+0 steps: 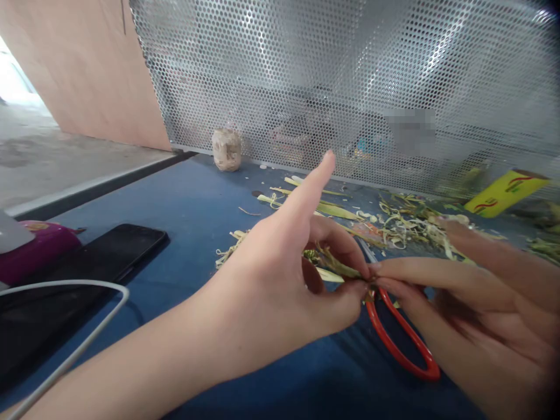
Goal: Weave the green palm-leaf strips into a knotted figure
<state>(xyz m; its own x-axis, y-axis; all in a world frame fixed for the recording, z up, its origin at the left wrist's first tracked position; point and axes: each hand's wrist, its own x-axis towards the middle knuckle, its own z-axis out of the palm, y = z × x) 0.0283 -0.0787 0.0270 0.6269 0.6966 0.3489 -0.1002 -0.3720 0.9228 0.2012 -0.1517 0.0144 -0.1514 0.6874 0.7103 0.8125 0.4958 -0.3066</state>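
My left hand (284, 286) reaches in from the lower left, thumb and fingertips pinched on a small greenish-brown dried leaf strip (336, 263), its index finger raised. My right hand (476, 315) comes from the right, thumb and forefinger pinching the strip's end where both hands' fingertips meet. The rest of the strip curls inside the left hand, partly hidden. Below the fingertips lie scissors with red handles (405, 344) on the table; their blades are partly covered by my hands.
Pale leaf strips and shavings (406, 227) litter the blue table (196, 198). A yellow packet roll (505, 192) leans at the right by the perforated metal screen (271, 70). A twine-like roll (226, 150) stands behind; a black phone (131, 251), purple object (39, 248) and white cable (87, 344) are left.
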